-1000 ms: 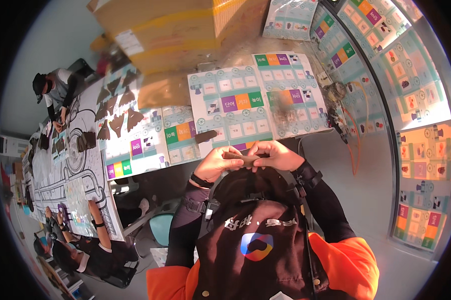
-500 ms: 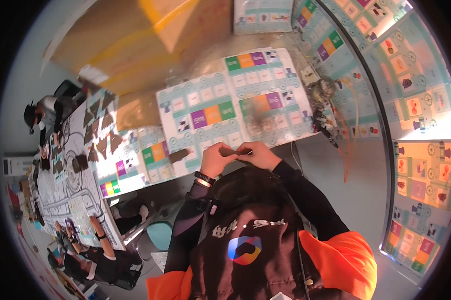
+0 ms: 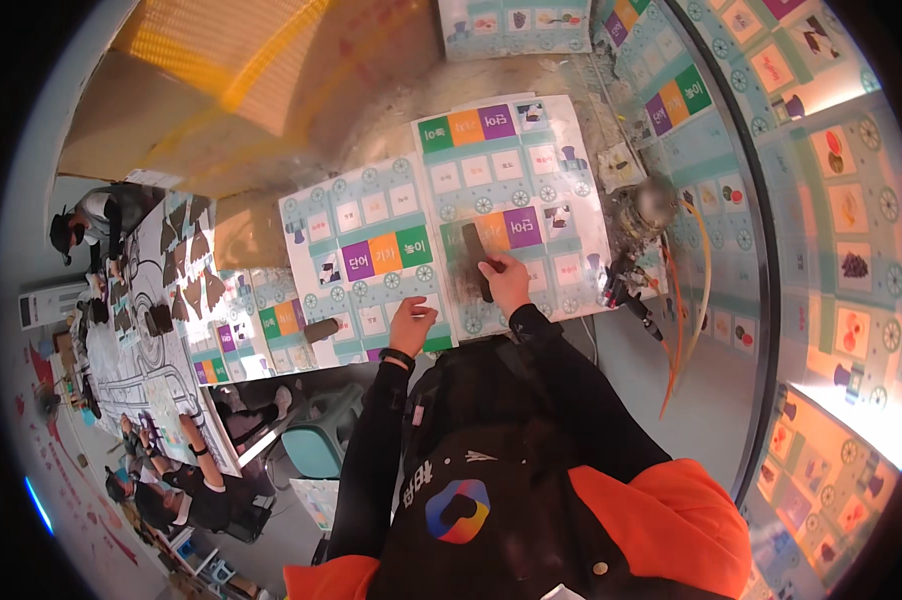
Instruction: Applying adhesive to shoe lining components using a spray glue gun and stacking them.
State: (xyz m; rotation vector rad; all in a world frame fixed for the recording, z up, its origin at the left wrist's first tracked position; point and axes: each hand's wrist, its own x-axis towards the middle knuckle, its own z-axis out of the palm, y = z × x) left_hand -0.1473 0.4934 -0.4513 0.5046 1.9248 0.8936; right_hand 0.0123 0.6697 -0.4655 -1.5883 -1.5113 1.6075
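My right hand [image 3: 508, 282] is closed with its fingertips on a long, narrow dark brown strip [image 3: 473, 245]. The strip extends away from me over a grey-smudged patch of a printed sheet [image 3: 451, 180] with teal bands, coloured blocks and little pictures. What the strip is made of does not show. Beside it, my left hand [image 3: 412, 325] rests over the near part of the sheets, fingers loosely bent and apart, with nothing visible in them. A short brown roll-like piece [image 3: 321, 330] lies to its left on the printed sheets.
Tools and a metal fitting [image 3: 656, 200] with orange and yellow hoses [image 3: 683, 300] crowd the table's right end. A large cardboard box [image 3: 201, 110] stands at the far left. Printed panels [image 3: 841, 230] hang along the right. Other people [image 3: 206, 500] work at a table on the left.
My hands have separated from near my body. The right has gone forward over the smudged patch with the strip; the left has come down over the sheets. The view has shifted slightly.
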